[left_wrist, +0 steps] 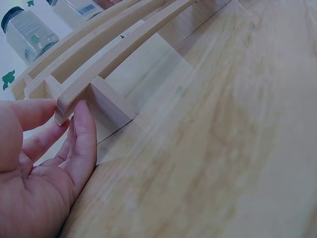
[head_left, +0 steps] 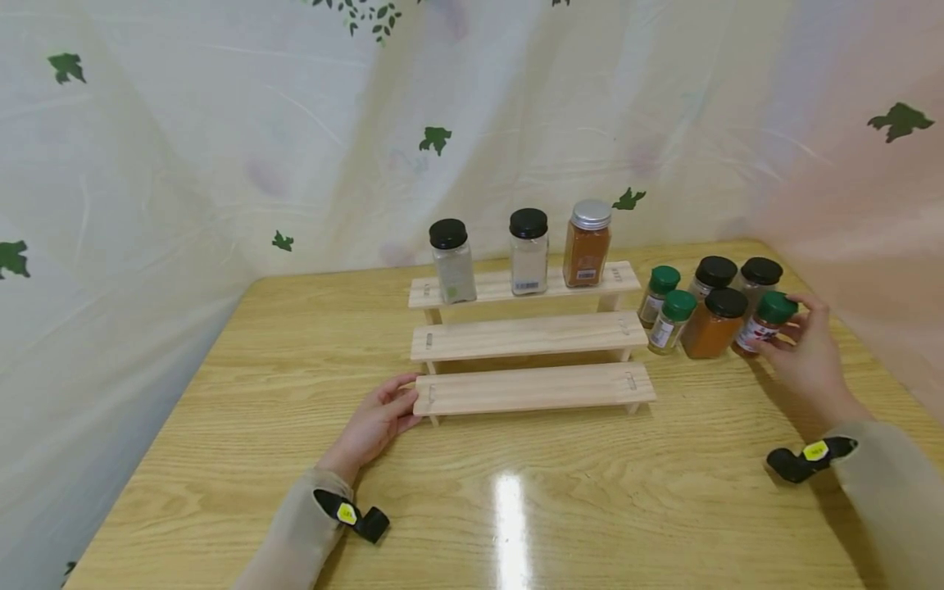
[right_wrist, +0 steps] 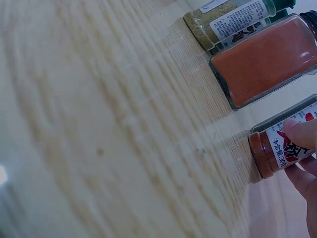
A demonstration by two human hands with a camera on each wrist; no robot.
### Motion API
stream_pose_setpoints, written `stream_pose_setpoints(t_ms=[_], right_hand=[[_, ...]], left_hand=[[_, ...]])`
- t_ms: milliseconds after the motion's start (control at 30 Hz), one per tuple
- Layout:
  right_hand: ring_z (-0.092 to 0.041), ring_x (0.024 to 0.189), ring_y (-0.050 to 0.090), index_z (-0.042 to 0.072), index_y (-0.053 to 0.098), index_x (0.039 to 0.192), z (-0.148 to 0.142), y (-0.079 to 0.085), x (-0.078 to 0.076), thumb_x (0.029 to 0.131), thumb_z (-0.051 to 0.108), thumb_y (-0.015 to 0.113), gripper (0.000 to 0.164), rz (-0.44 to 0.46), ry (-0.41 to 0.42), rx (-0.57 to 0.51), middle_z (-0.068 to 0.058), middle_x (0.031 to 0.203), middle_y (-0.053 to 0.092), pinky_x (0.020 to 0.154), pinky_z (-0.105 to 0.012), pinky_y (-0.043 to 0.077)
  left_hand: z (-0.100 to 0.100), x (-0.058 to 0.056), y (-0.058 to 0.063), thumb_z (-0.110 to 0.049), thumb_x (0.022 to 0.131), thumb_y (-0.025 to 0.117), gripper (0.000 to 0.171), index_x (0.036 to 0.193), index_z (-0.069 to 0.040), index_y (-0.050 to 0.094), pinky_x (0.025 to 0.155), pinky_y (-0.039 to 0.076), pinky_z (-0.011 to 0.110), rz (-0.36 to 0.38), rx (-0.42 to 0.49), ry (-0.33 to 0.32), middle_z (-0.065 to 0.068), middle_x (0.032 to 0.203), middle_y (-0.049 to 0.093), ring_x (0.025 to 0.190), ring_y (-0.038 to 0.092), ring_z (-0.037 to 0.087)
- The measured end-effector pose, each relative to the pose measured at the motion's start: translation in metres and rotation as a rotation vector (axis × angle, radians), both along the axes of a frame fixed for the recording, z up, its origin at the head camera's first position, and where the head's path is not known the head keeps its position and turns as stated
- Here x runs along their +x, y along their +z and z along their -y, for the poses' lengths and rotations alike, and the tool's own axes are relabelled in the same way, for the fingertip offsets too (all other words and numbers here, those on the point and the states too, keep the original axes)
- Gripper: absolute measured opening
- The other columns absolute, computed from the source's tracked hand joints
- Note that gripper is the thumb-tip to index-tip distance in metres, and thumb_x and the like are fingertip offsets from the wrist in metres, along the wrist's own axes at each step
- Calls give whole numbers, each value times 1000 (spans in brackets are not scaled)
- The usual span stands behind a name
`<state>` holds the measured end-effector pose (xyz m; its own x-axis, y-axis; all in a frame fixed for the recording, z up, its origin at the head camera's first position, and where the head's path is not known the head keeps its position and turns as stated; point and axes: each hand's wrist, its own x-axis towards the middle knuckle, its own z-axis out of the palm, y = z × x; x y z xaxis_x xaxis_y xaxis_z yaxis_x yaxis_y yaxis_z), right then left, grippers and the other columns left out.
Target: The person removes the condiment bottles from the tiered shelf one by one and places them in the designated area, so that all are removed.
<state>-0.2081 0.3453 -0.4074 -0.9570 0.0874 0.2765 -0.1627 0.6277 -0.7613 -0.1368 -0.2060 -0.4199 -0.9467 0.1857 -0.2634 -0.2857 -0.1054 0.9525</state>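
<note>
Two hands (head_left: 378, 424), one rack (head_left: 533, 390), nine jars (head_left: 587, 254)

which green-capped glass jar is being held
The rightmost green-capped glass jar, with reddish contents, in the right hand; the other two stand farther left, untouched.

Rack (head_left: 531, 389) on tbl (head_left: 612, 492), R of & touching L hand (head_left: 378, 424), 3 jars (head_left: 528, 256) on its back tier (head_left: 492, 283), 1 jar (head_left: 755, 332) in R hand (head_left: 807, 356), 5 other jars (head_left: 710, 334) btwn R hand & rack.
</note>
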Motion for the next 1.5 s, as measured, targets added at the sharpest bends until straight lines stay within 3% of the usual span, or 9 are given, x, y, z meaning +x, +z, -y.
stream_pose_setpoints(t_ms=[333, 633, 867, 1100, 1200, 1267, 1433, 1467, 1500], right_hand=[[15, 96, 35, 18, 15, 143, -5, 8, -1, 89, 1, 61, 73, -26, 55, -9, 18, 108, 34, 75, 4, 36], [11, 98, 34, 23, 25, 143, -9, 19, 3, 87, 18, 69, 71, 30, 27, 11, 22, 111, 32, 71, 2, 33], [11, 95, 37, 16, 25, 144, -16, 24, 6, 85, 17, 71, 75, 15, -12, -1, 29, 107, 35, 69, 5, 34], [2, 109, 41, 33, 22, 146, -51, -8, -19, 84, 30, 71, 79, -8, -88, 85, 15, 125, 40, 82, -3, 39], [-10, 119, 42, 30, 22, 147, -48, -4, -18, 85, 31, 69, 77, 6, -122, 72, 1, 136, 40, 101, -20, 40], [-15, 118, 44, 24, 24, 147, -39, 6, -13, 87, 28, 68, 75, 7, -142, 57, -3, 136, 42, 103, -26, 41], [10, 97, 42, 23, 28, 145, -27, 20, -6, 87, 29, 67, 70, -48, -154, 84, 18, 118, 43, 79, -5, 42], [4, 100, 45, 22, 28, 145, -25, 22, -5, 87, 27, 67, 70, -48, -143, 71, 13, 121, 45, 85, -12, 46], [11, 96, 42, 26, 29, 144, -27, 20, -7, 86, 28, 68, 70, -62, -143, 71, 21, 116, 43, 77, -4, 42]], left_hand=[[1, -1, 3, -8, 100, 43, 48, 143, 5, 26, 77, 52, 18, -9, 7, -1, -1, 103, 52, 89, 59, 6], [-1, -1, 4, -6, 100, 41, 47, 143, 6, 25, 76, 52, 18, -6, 22, -10, -3, 102, 54, 87, 60, 6], [-1, -1, 5, -6, 101, 41, 48, 144, 6, 24, 76, 52, 18, -14, 15, -27, -2, 104, 53, 89, 60, 6], [-1, 0, 4, -6, 101, 41, 48, 143, 6, 24, 75, 52, 17, -8, 33, -17, -3, 102, 54, 87, 61, 5], [-1, 0, 4, -6, 100, 41, 48, 143, 6, 24, 74, 52, 17, -5, 36, -17, -4, 101, 54, 87, 61, 5], [0, 1, 4, -6, 100, 41, 48, 143, 7, 24, 74, 52, 17, -6, 35, -19, -3, 101, 54, 87, 61, 5], [1, 1, 3, -7, 101, 41, 49, 144, 7, 23, 75, 52, 17, -11, 32, -28, -3, 101, 54, 87, 61, 5], [1, 1, 3, -7, 101, 41, 48, 144, 7, 23, 75, 52, 17, -11, 32, -28, -3, 101, 54, 87, 61, 5], [1, 1, 2, -7, 101, 41, 49, 144, 7, 23, 75, 52, 17, -11, 32, -27, -3, 101, 54, 87, 61, 5]])
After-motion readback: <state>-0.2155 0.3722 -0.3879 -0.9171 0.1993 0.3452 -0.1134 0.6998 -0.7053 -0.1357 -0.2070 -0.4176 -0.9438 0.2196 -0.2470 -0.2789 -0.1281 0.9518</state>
